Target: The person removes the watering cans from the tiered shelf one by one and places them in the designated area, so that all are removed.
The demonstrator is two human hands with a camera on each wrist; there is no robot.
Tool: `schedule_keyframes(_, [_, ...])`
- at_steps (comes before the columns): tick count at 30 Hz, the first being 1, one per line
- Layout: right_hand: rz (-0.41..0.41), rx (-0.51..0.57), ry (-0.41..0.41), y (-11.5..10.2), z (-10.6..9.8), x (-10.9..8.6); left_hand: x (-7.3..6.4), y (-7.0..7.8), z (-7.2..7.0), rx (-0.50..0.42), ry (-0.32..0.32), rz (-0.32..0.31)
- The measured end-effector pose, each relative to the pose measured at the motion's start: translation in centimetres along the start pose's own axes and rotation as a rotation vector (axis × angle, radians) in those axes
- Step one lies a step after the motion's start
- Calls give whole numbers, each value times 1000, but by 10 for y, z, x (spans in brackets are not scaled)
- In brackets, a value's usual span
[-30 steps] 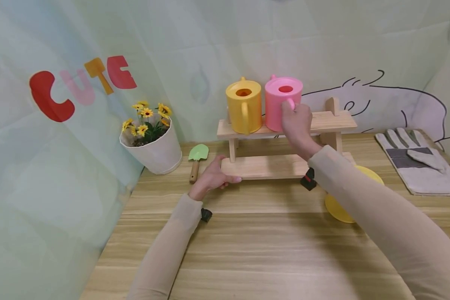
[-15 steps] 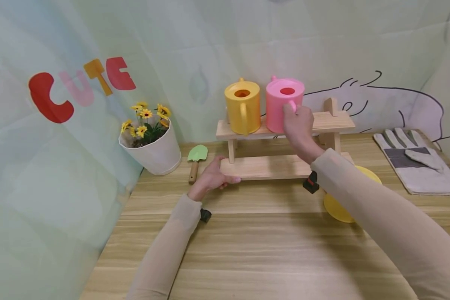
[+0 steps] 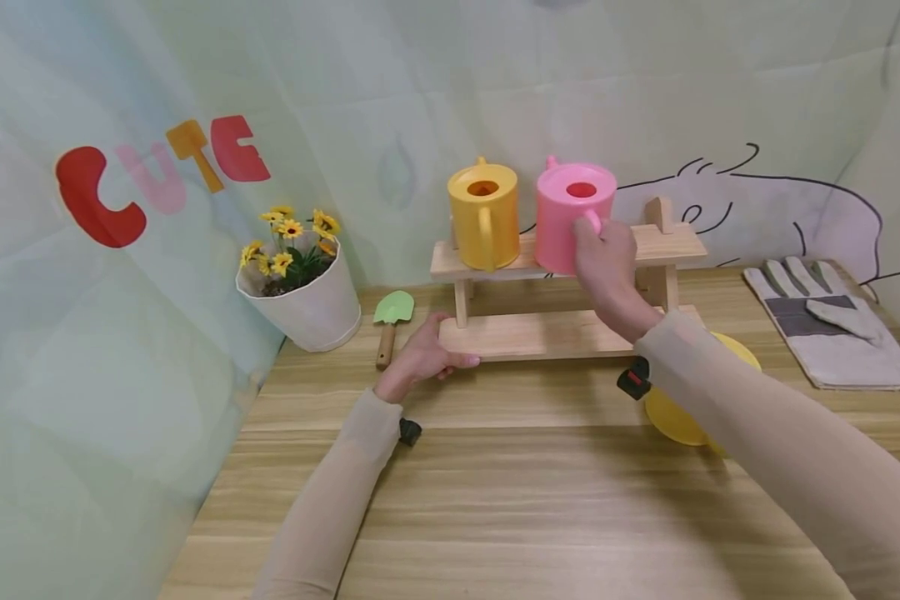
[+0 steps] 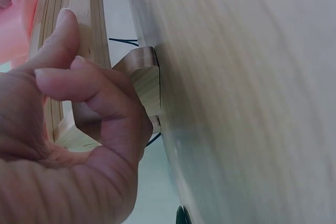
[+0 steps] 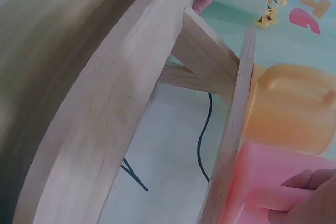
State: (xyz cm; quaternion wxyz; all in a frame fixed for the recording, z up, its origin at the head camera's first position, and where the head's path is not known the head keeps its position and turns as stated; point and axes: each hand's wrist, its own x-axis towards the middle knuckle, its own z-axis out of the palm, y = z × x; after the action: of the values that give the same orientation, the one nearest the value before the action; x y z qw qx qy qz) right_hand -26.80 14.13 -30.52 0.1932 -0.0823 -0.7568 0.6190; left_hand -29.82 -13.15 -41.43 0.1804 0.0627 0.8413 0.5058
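Observation:
A pink watering can (image 3: 557, 221) is at the upper board of a two-tier wooden stand (image 3: 532, 337). My right hand (image 3: 609, 265) grips its handle; in the right wrist view the can (image 5: 257, 174) is close against the board, and I cannot tell whether it is lifted. To its left a yellow watering can (image 3: 498, 225) stands upright on the same board. My left hand (image 3: 423, 354) holds the left end of the stand's lower board, thumb along the front edge. The left wrist view shows this hand (image 4: 100, 108) bent around the wood.
Left of the stand lies a small trowel (image 3: 393, 310), with a white pot (image 3: 307, 308) of yellow flowers beyond it. A round yellow object (image 3: 675, 417) is partly hidden under my right forearm. Work gloves (image 3: 840, 333) lie at the right. A printed cloth hangs behind.
My right hand and the pink can have shifted slightly right and toward me, widening the gap to the yellow can. The left hand stays on the stand.

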Motion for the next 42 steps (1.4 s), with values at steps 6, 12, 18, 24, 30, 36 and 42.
schedule_keyframes(6, [36, 24, 10, 0, -5, -8, -1, 0, 1, 1, -4, 1])
schedule_keyframes(12, [21, 53, 6, 0, -8, -16, -1, 0, 0, 0, 3, -16])
schedule_keyframes(18, [34, 50, -1, -2, -13, -24, -1, 1, 1, 7, 5, -20])
schedule_keyframes(24, [48, 36, -14, -1, -18, -33, -1, 1, 0, 11, 4, -23])
schedule_keyframes(30, [10, 8, -31, 1, -20, -40, 0, 2, 0, 11, 1, -23])
schedule_keyframes(36, [25, -12, -23, 2, -25, -47, 0, 2, 0, 24, 2, -21])
schedule_keyframes(42, [-5, -26, -30, 6, -30, -54, 0, 2, -1, 26, 3, -30])
